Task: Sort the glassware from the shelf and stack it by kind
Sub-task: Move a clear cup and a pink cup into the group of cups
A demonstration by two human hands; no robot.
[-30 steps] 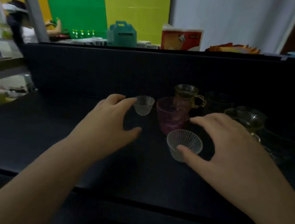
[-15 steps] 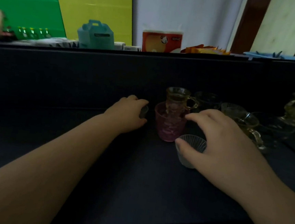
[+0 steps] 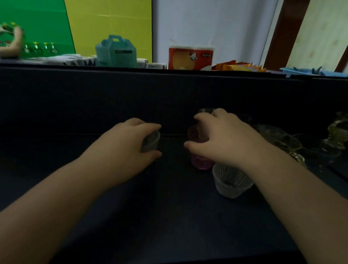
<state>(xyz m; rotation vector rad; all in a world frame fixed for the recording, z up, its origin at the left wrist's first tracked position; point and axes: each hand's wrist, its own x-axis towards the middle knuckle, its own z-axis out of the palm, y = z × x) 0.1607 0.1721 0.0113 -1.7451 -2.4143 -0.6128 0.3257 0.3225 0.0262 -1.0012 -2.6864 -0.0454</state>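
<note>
My left hand point(image 3: 125, 146) is closed around a small ribbed clear cup point(image 3: 151, 142) that stands on the dark shelf point(image 3: 161, 215). Over a pink glass point(image 3: 200, 162) lies my right hand point(image 3: 225, 140), thumb on the glass's left side and fingers curled over its rim. A glass rim point(image 3: 206, 110) shows just behind those fingers. A larger ribbed clear cup point(image 3: 231, 184) stands free under my right wrist. Clear handled cups point(image 3: 281, 140) and a greenish goblet point(image 3: 343, 132) stand to the right.
A black back wall point(image 3: 130, 94) closes the shelf behind the glasses. Beyond it are a teal carton point(image 3: 116, 51), an orange tissue pack point(image 3: 190, 57) and a blue tray point(image 3: 313, 72). Another person's hand point(image 3: 10, 39) shows far left.
My right hand left the larger ribbed cup and moved up and back onto the pink glass. My left hand stays wrapped on the small ribbed cup. The view shifted right.
</note>
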